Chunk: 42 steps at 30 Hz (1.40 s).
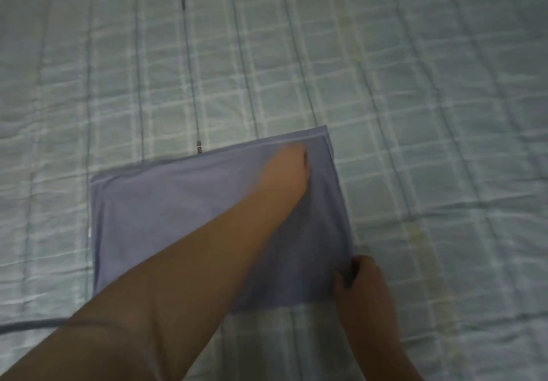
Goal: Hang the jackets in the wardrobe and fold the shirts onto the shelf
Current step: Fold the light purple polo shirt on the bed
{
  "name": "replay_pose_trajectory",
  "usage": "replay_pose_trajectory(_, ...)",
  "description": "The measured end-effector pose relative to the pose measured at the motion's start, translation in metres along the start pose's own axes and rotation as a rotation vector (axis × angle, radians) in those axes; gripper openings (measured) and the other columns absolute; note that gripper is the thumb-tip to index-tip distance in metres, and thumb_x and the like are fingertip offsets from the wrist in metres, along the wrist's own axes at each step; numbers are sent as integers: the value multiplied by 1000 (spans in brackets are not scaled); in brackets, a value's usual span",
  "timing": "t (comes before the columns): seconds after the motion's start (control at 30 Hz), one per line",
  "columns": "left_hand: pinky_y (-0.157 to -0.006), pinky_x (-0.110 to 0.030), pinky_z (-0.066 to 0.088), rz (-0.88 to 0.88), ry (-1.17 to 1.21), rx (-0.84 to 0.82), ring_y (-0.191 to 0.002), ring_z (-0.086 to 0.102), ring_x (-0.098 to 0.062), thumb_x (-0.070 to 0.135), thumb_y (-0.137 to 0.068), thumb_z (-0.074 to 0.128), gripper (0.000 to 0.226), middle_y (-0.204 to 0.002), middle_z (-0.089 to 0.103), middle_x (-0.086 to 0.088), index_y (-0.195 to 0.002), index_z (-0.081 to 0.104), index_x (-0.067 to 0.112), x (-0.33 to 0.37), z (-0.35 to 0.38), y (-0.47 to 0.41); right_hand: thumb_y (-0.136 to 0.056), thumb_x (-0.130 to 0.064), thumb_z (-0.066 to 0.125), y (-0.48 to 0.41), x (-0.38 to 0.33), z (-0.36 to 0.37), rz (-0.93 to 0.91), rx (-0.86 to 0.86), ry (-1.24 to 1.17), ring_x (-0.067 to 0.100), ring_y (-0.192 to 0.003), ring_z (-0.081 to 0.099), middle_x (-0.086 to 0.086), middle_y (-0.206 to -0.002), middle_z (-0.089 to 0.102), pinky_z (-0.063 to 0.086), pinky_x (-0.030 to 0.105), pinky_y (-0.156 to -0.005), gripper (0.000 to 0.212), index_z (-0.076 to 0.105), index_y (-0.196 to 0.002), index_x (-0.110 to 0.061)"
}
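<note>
Left hand reaches forward, fingers extended; right hand pinches the shirt.

folded blue shirt is lying flat on the checked bedspread | left hand is resting near its far right corner, fingers blurred | right hand is pinching its near right corner

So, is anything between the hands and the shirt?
Nothing visible. The left hand, blurred, rests on the shirt near its far edge, and the right hand pinches its near right corner. The shelf is not in view.
</note>
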State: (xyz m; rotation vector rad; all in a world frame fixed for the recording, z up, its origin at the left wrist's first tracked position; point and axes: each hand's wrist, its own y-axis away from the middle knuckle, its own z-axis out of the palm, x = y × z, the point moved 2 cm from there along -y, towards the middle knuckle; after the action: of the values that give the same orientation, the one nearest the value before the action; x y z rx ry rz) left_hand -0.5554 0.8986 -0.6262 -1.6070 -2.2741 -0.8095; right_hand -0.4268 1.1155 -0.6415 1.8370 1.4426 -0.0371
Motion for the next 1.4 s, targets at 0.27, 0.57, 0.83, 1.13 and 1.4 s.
replay_pose_trajectory(0.27,-80,-27,38,53,30,-73,-101,62,-29,14,-86,70,21,-107,68,-14,-105,65,6,14,27,-33,-85,-30,70,-2,6,-1,-45,-71,94,33,-100,62,10,-101,63,44,37,-74,29,52,-104,-16)
replay_pose_trajectory(0.57,-95,-25,36,177,-22,-114,-117,59,-28,14,-92,66,39,-127,65,-13,-130,62,13,7,16,-34,-87,-33,67,4,6,0,-95,-7,184,31,-101,59,6,-101,61,47,39,-74,24,57,-104,-18)
replay_pose_trajectory(0.83,-77,-31,34,241,-109,-127,-97,59,-31,12,-91,61,8,-102,64,-17,-95,63,5,0,21,-39,-88,-28,62,16,3,5,-113,50,108,35,-91,57,7,-89,55,46,41,-68,20,44,-82,-21)
replay_pose_trajectory(1.13,-83,-38,58,-19,359,-77,-90,70,-31,5,-94,51,15,-98,71,-19,-102,63,10,-50,-20,-6,-89,-24,64,71,-42,19,-160,97,-64,29,-69,57,-3,-68,59,38,34,-58,14,50,-85,-22)
replay_pose_trajectory(1.4,-114,-28,30,209,265,-105,-133,49,-27,-4,-90,48,56,-145,52,-13,-144,49,12,-35,-13,-9,-84,-12,55,51,-30,17,112,173,-199,31,-70,57,6,-71,60,46,40,-63,8,54,-83,-19)
